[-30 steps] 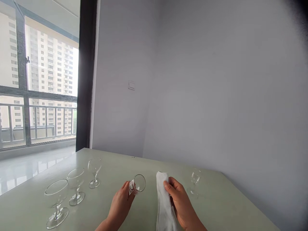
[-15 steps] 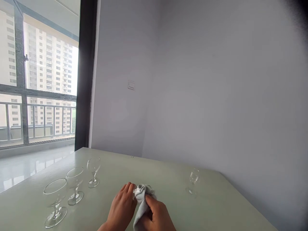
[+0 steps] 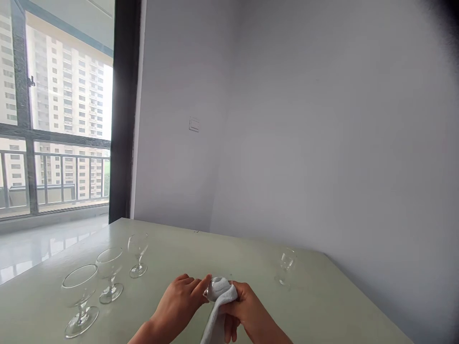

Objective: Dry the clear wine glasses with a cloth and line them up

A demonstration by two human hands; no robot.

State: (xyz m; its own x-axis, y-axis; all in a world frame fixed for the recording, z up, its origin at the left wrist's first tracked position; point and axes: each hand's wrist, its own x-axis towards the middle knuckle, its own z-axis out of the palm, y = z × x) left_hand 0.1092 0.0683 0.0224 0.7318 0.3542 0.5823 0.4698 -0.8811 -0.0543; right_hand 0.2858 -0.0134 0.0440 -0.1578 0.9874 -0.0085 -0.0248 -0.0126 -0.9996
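My left hand (image 3: 181, 298) is closed on a clear drinking glass (image 3: 207, 292), its fingertips at the left side of the bowl. Most of that glass is hidden by fingers and cloth, so its stem and foot cannot be made out. A pale grey cloth (image 3: 218, 306) is bunched against the bowl, and its loose end hangs down toward me. My right hand (image 3: 253, 308) grips the cloth from the right, thumb near the rim and lower fingers curled beneath.
Three stemmed glasses stand upright on the left of the pale green table (image 3: 172, 253): a near glass (image 3: 82, 310), a middle glass (image 3: 112, 291) and a far glass (image 3: 138, 268). Another stemmed glass (image 3: 287, 262) is on the right. Grey walls (image 3: 304, 143) border the table's far side.
My right hand has turned and shifted slightly right and up, with the cloth now spread over the bowl. My left hand's thumb side has moved right against the glass. The view shifted slightly.
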